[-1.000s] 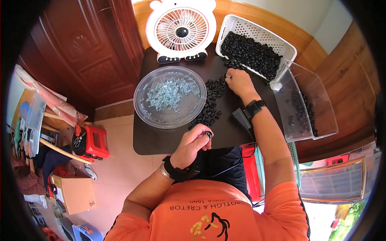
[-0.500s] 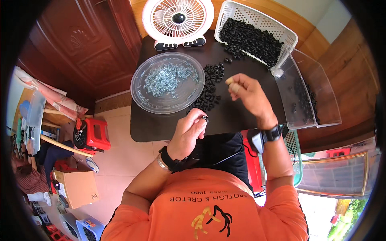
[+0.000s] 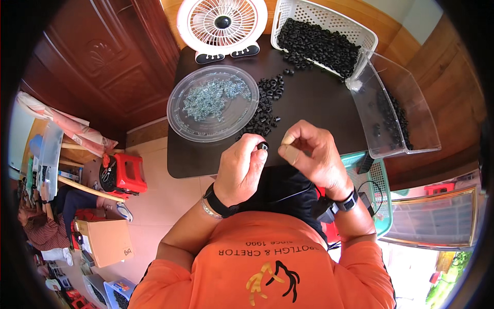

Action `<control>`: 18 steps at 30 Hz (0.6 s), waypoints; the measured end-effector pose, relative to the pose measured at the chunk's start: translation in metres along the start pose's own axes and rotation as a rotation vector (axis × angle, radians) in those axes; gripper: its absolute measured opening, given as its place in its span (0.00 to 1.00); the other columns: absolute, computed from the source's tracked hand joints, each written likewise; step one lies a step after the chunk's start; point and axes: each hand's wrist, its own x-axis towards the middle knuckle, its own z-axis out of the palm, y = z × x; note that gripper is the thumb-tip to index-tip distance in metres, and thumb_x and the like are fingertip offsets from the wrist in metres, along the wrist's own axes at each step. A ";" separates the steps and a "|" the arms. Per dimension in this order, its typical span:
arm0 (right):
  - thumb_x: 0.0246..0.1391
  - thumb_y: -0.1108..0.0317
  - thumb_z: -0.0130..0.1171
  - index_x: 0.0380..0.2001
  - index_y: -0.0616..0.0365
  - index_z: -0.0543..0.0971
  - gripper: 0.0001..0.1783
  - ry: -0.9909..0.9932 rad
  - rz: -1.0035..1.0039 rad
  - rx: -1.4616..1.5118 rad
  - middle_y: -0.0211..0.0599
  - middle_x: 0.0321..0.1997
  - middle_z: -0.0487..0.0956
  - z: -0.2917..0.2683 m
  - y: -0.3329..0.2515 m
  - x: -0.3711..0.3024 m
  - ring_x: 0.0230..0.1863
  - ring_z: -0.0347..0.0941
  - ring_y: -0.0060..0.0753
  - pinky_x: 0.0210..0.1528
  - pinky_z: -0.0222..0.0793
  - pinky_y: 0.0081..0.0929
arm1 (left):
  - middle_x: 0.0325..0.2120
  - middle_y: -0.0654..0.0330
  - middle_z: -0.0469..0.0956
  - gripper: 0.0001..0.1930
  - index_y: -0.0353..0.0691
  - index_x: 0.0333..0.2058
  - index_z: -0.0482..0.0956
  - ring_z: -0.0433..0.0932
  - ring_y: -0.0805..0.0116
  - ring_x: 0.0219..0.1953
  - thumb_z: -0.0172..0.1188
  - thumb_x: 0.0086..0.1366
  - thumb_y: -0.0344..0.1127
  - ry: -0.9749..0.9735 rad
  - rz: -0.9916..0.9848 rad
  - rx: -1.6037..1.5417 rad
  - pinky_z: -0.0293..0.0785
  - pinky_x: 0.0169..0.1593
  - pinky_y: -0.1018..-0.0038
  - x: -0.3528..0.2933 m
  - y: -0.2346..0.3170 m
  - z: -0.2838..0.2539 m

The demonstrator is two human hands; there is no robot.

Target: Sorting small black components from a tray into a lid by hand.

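Note:
My left hand is closed in a pinch around a small black ring-shaped part, with a pale shiny spot at its centre, held at the table's near edge. Just to its right, my right hand has thumb and forefinger brought together, the tips a short gap from the part; whatever they hold, if anything, is too small to make out. Beyond my left hand lies a round clear plastic tray with many tiny silvery-blue pieces. Loose black parts are strewn along its right side.
At the back stand a white fan and a white perforated basket heaped with black parts, some spilling out. A clear bin is at the dark table's right edge. Below it sits a green basket. Another person is at far left.
My right hand has come down and left from above the table to beside the black part. The left hand stays nearly in place, and a pale shiny spot now shows in the part.

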 end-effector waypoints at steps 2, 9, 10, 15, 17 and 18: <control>0.49 0.77 0.62 0.31 0.61 0.77 0.05 0.037 -0.120 -0.082 0.26 0.25 0.74 0.008 -0.004 -0.004 0.22 0.67 0.14 0.25 0.64 0.16 | 0.22 0.52 0.71 0.07 0.33 0.39 0.70 0.72 0.56 0.23 0.52 0.64 0.29 0.009 0.019 0.027 0.67 0.29 0.68 0.000 0.001 0.001; 0.44 0.80 0.61 0.35 0.56 0.80 0.13 0.009 -0.548 -0.459 0.35 0.27 0.76 0.011 -0.011 0.002 0.28 0.74 0.37 0.30 0.71 0.29 | 0.21 0.52 0.70 0.05 0.34 0.38 0.68 0.71 0.54 0.22 0.50 0.66 0.29 -0.132 -0.016 -0.121 0.68 0.29 0.67 0.002 0.001 -0.003; 0.44 0.80 0.61 0.35 0.56 0.80 0.12 0.012 -0.501 -0.396 0.35 0.27 0.76 0.010 -0.008 0.003 0.28 0.74 0.37 0.30 0.71 0.28 | 0.20 0.61 0.71 0.11 0.31 0.39 0.69 0.69 0.76 0.22 0.47 0.69 0.36 -0.163 -0.050 -0.137 0.66 0.29 0.79 0.000 -0.002 -0.004; 0.50 0.79 0.60 0.35 0.58 0.80 0.08 -0.010 -0.289 -0.241 0.33 0.28 0.78 0.007 0.003 0.007 0.30 0.75 0.25 0.31 0.70 0.21 | 0.22 0.62 0.71 0.12 0.31 0.39 0.69 0.69 0.77 0.24 0.47 0.70 0.36 -0.193 -0.117 -0.270 0.66 0.30 0.80 -0.002 0.002 -0.006; 0.52 0.78 0.61 0.36 0.59 0.80 0.07 0.042 -0.185 -0.110 0.31 0.29 0.78 0.007 0.008 0.004 0.31 0.74 0.21 0.32 0.70 0.19 | 0.22 0.62 0.71 0.12 0.31 0.39 0.69 0.69 0.78 0.24 0.47 0.70 0.37 -0.188 -0.139 -0.316 0.66 0.30 0.80 -0.003 0.001 -0.005; 0.53 0.77 0.62 0.37 0.61 0.79 0.07 0.095 -0.080 0.019 0.29 0.30 0.78 0.007 0.009 0.003 0.33 0.74 0.17 0.33 0.70 0.17 | 0.23 0.62 0.72 0.12 0.32 0.39 0.69 0.69 0.78 0.25 0.47 0.70 0.37 -0.170 -0.148 -0.357 0.66 0.31 0.81 -0.003 -0.001 -0.005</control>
